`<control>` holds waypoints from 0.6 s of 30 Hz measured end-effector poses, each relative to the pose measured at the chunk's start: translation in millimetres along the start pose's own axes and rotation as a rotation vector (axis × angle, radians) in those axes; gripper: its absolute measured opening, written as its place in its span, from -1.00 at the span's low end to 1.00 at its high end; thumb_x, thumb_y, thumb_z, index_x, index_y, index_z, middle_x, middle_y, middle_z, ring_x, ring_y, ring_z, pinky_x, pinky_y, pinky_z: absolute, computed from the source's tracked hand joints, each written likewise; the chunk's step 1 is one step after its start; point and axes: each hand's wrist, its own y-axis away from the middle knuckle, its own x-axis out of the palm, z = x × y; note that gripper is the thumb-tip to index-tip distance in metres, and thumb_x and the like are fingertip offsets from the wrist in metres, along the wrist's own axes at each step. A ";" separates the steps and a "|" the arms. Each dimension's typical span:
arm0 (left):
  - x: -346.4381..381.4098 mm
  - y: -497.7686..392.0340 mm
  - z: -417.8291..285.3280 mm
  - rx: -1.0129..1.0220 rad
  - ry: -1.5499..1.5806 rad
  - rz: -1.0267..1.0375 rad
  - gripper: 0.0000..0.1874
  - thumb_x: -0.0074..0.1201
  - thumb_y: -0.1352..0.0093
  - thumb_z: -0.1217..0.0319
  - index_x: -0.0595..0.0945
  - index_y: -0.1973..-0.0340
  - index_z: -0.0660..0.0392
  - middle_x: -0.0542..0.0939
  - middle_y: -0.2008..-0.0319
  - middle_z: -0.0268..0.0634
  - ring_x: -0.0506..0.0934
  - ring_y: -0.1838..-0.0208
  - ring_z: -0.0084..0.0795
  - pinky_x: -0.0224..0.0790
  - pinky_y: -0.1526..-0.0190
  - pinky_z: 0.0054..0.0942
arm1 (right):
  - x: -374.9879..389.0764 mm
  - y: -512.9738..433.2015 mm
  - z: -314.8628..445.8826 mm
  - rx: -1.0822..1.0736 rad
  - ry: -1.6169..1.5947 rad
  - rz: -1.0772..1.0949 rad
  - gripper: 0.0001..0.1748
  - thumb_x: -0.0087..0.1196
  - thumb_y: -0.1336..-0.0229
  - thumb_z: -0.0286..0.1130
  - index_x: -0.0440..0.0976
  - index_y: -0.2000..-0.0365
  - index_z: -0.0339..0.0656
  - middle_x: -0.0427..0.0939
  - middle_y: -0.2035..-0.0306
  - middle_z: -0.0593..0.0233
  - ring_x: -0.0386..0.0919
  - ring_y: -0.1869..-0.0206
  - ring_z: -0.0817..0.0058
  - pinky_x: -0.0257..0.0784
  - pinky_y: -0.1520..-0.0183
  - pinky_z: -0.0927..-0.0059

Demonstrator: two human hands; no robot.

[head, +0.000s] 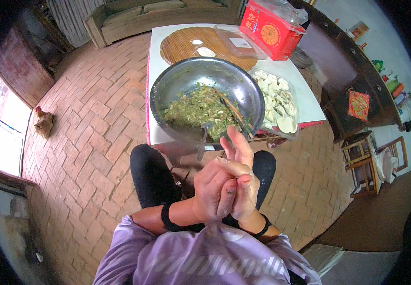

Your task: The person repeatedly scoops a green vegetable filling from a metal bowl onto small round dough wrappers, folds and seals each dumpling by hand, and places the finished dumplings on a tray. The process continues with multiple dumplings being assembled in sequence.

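My left hand (212,190) and my right hand (245,196) press together above my lap, just short of the table's near edge. The left fingers are curled against the right palm, and some right fingers stretch out toward a large metal basin (162,78). Pale, floury residue coats the fingers; whether anything is enclosed between the hands is hidden. Inside the basin lies chopped green filling (194,107), with chopsticks (232,107) leaning on its right side. A metal spoon (202,142) rests over the near rim. Right of the basin, a clear plastic tray (295,103) holds several folded dumplings (273,94).
On the white table (307,96), a round wooden board (177,42) bears a dough wrapper (205,52) and flour (197,42). Behind are a clear plastic lid (226,35) and a red box (271,34). A chicken (44,123) stands on the brick floor (95,117) at left.
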 end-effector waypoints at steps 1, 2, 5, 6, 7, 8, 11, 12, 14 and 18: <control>-2.6 -1.2 0.1 0.001 -0.029 0.045 -0.72 -0.11 -0.46 0.34 0.62 0.18 0.29 0.57 0.31 0.01 0.56 0.32 0.01 0.41 0.31 -0.20 | 0.0 0.4 -0.7 0.007 -0.018 0.003 -0.33 -0.42 -0.52 0.02 0.59 -0.04 -0.25 0.11 -0.42 -0.28 -0.01 -0.51 -0.15 -0.11 -0.49 -0.11; -3.1 -2.4 -2.3 0.006 -0.057 0.051 -0.72 -0.11 -0.46 0.35 0.62 0.18 0.29 0.57 0.31 0.01 0.56 0.32 0.02 0.41 0.31 -0.19 | -0.4 0.4 -1.4 0.014 -0.034 0.007 -0.34 -0.42 -0.53 0.01 0.58 -0.04 -0.25 0.12 -0.42 -0.28 -0.02 -0.51 -0.15 -0.12 -0.49 -0.13; -4.6 -6.6 -14.7 0.026 -0.146 -0.005 -0.75 -0.10 -0.45 0.38 0.60 0.20 0.30 0.57 0.32 0.02 0.55 0.33 0.05 0.41 0.32 -0.16 | -2.2 0.6 -1.2 0.021 -0.059 0.035 -0.37 -0.41 -0.53 0.00 0.56 -0.04 -0.23 0.12 -0.41 -0.27 0.00 -0.51 -0.13 -0.09 -0.48 -0.17; -4.7 -9.1 -16.3 0.005 -0.140 0.005 -0.76 -0.10 -0.44 0.38 0.60 0.21 0.30 0.57 0.32 0.03 0.55 0.33 0.05 0.41 0.32 -0.15 | -2.5 0.7 -0.2 0.036 -0.058 0.044 -0.38 -0.40 -0.52 0.02 0.54 -0.05 -0.21 0.09 -0.42 -0.24 0.01 -0.50 -0.10 -0.07 -0.48 -0.19; -4.7 -11.0 -17.2 -0.014 -0.134 0.013 -0.76 -0.10 -0.44 0.39 0.60 0.22 0.30 0.57 0.32 0.03 0.55 0.32 0.06 0.41 0.31 -0.14 | -2.9 0.4 0.5 0.061 -0.066 0.038 -0.39 -0.39 -0.52 0.04 0.53 -0.05 -0.18 0.07 -0.43 -0.21 0.02 -0.50 -0.08 -0.05 -0.48 -0.21; -4.8 -13.0 -17.0 -0.031 -0.129 0.019 -0.77 -0.10 -0.44 0.40 0.59 0.23 0.30 0.57 0.32 0.03 0.55 0.32 0.06 0.41 0.31 -0.13 | -2.1 0.3 1.8 0.058 -0.057 0.040 -0.38 -0.39 -0.52 0.04 0.53 -0.04 -0.20 0.08 -0.43 -0.20 0.04 -0.49 -0.07 -0.03 -0.48 -0.19; -3.6 -15.2 -13.4 0.002 -0.111 -0.016 -0.77 -0.12 -0.45 0.40 0.59 0.22 0.28 0.57 0.33 0.03 0.55 0.32 0.06 0.42 0.29 -0.14 | 0.1 -2.0 5.0 0.106 -0.014 0.023 -0.38 -0.40 -0.53 0.02 0.53 -0.03 -0.24 0.13 -0.41 -0.21 0.08 -0.48 -0.06 -0.02 -0.48 -0.11; -3.4 -15.9 -11.7 -0.062 -0.099 0.003 -0.77 -0.13 -0.46 0.39 0.59 0.20 0.28 0.57 0.34 0.03 0.55 0.32 0.06 0.42 0.29 -0.14 | -1.7 -5.4 4.4 0.129 0.030 0.036 -0.38 -0.40 -0.53 0.00 0.54 -0.05 -0.25 0.16 -0.40 -0.22 0.07 -0.48 -0.07 -0.03 -0.48 -0.08; -5.7 -20.1 -5.1 -0.175 -0.031 0.053 -0.71 -0.19 -0.51 0.35 0.58 0.16 0.29 0.56 0.33 0.03 0.56 0.31 -0.01 0.42 0.27 -0.16 | -2.5 -13.2 -0.4 0.140 0.037 -0.013 -0.37 -0.36 -0.52 0.01 0.48 -0.14 -0.30 0.18 -0.40 -0.18 0.11 -0.47 0.00 -0.03 -0.48 0.03; -22.3 -30.4 0.7 -0.570 0.271 0.253 -0.42 -0.48 -0.63 0.10 0.55 -0.02 0.33 0.59 0.28 -0.16 0.57 0.29 -0.42 0.44 0.29 -0.33 | -17.0 -28.9 -12.4 0.234 0.192 0.008 -0.13 -0.14 -0.39 0.19 0.14 -0.38 -0.33 0.18 -0.41 -0.08 0.17 -0.45 0.16 -0.03 -0.48 0.14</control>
